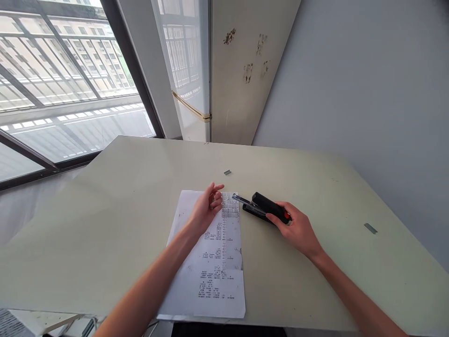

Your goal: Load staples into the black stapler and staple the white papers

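Jutting from black stapler (267, 205), seemingly a metal rail (241, 200)

From your head, the camera looks forward and down, close over the tabletop (105, 224), facing the refrigerator (238, 105) beyond it.

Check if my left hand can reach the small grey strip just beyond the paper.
Probably yes: your left hand appears to hold nothing, the small grey strip lies just ahead, and nothing visible stands between them.
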The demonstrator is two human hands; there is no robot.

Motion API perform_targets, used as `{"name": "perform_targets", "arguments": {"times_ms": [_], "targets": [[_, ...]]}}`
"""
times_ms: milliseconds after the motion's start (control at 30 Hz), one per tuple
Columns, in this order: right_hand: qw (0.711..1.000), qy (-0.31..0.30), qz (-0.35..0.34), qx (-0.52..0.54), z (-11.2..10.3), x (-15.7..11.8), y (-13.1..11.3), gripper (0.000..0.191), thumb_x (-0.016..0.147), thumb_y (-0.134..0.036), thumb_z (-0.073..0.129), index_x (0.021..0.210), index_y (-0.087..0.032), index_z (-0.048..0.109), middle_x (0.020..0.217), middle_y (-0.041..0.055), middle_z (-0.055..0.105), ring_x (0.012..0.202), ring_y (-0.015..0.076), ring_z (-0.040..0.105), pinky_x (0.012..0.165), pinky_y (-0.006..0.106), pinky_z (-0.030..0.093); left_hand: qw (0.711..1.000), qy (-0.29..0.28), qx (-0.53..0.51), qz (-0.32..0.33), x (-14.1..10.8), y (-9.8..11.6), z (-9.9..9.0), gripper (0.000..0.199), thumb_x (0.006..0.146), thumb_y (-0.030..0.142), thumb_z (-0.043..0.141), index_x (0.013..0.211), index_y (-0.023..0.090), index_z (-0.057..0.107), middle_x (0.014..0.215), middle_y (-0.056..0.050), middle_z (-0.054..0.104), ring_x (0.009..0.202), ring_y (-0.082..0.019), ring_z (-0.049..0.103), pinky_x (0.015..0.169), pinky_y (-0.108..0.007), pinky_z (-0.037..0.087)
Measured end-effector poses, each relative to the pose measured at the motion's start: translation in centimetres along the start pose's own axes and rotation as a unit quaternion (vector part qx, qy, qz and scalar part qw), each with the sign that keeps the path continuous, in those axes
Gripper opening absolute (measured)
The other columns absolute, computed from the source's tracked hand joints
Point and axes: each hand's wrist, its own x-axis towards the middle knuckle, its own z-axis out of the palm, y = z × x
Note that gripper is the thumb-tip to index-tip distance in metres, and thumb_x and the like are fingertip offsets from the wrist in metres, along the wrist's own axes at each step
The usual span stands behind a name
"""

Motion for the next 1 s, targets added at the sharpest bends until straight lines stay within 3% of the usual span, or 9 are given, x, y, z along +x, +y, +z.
{"name": "perform_targets", "arguments": {"times_ms": [133, 367, 533, 633, 733, 833, 900, 1000], "targets": [[0.999, 0.029, -0.023, -0.027, 0.1, -0.1, 2.0, 0.039, 0.094, -0.063, 0.065, 0.111, -0.029, 0.07, 0.102, 0.0047, 0.072, 0.084, 0.0231, 0.06, 0.065, 0.034, 0.05, 0.999, -0.002, 0.003, -0.035, -0.8, 0.5, -0.4, 0.025, 0.091, 0.035, 0.073, 0.099, 0.012, 0.069, 0.074, 0.003, 0.042, 0.056, -0.006, 0.036, 0.046, -0.018, 0.033], [0.993, 0.077, -0.067, -0.06, 0.7, 2.2, 3.7, 0.04, 0.095, -0.064, 0.063, 0.11, -0.028, 0.069, 0.101, 0.0052, 0.073, 0.085, 0.0242, 0.064, 0.077, 0.039, 0.053, 0.992, 0.032, 0.119, -0.033, -3.9, 1.9, -3.5, 0.031, 0.083, 0.037, 0.084, 0.093, 0.013, 0.068, 0.068, 0.009, 0.029, 0.051, -0.005, 0.021, 0.041, -0.018, 0.017], [0.991, 0.061, -0.102, -0.06, 2.3, 6.8, 3.0, 0.04, 0.096, -0.061, 0.061, 0.11, -0.025, 0.069, 0.104, 0.0083, 0.074, 0.089, 0.0264, 0.067, 0.082, 0.041, 0.054, 0.983, 0.054, 0.173, -0.03, -6.2, 2.9, -5.0, 0.034, 0.084, 0.044, 0.082, 0.094, 0.015, 0.065, 0.07, 0.008, 0.029, 0.054, -0.006, 0.021, 0.043, -0.018, 0.02], [0.99, 0.03, -0.125, -0.055, 3.7, 9.7, 1.9, 0.036, 0.097, -0.058, 0.062, 0.112, -0.026, 0.069, 0.108, 0.0069, 0.074, 0.093, 0.0248, 0.068, 0.085, 0.039, 0.056, 0.977, 0.052, 0.203, -0.025, -6.9, 2.6, -4.9, 0.034, 0.086, 0.046, 0.079, 0.096, 0.016, 0.065, 0.071, 0.008, 0.029, 0.055, -0.007, 0.021, 0.045, -0.019, 0.02], [0.988, 0.012, -0.137, -0.064, 4.7, 10.6, 0.7, 0.04, 0.095, -0.056, 0.066, 0.119, -0.024, 0.068, 0.117, 0.0099, 0.072, 0.108, 0.0285, 0.067, 0.093, 0.043, 0.056, 0.972, 0.03, 0.231, -0.025, -7.3, 1.7, -4.2, 0.034, 0.088, 0.047, 0.076, 0.096, 0.016, 0.065, 0.072, 0.007, 0.028, 0.056, -0.007, 0.02, 0.046, -0.02, 0.018], [0.986, 0.052, -0.133, -0.091, 5.3, 7.7, -0.1, 0.052, 0.098, -0.052, 0.063, 0.136, -0.017, 0.06, 0.141, 0.0213, 0.061, 0.143, 0.0404, 0.047, 0.112, 0.06, 0.045, 0.967, -0.003, 0.255, -0.03, -7.4, 0.4, -3.0, 0.034, 0.09, 0.048, 0.074, 0.095, 0.016, 0.065, 0.072, 0.007, 0.027, 0.056, -0.007, 0.021, 0.047, -0.02, 0.018], [0.976, 0.069, -0.16, -0.13, 5.4, 3.9, -0.5, 0.054, 0.103, -0.048, 0.055, 0.148, -0.017, 0.053, 0.154, 0.022, 0.052, 0.156, 0.0409, 0.031, 0.12, 0.064, 0.035, 0.963, -0.026, 0.268, -0.031, -7.4, -0.7, -1.9, 0.033, 0.091, 0.048, 0.073, 0.094, 0.017, 0.065, 0.07, 0.007, 0.027, 0.055, -0.007, 0.022, 0.047, -0.02, 0.018], [0.957, -0.031, -0.23, -0.174, 5.1, -2.5, -0.7, 0.058, 0.108, -0.049, 0.049, 0.16, -0.024, 0.043, 0.167, 0.0142, 0.044, 0.162, 0.0356, 0.024, 0.123, 0.062, 0.036, 0.961, -0.067, 0.265, -0.047, -6.9, -2.2, -0.1, 0.031, 0.092, 0.045, 0.073, 0.091, 0.016, 0.066, 0.067, 0.007, 0.028, 0.054, -0.007, 0.023, 0.046, -0.02, 0.017]]}}
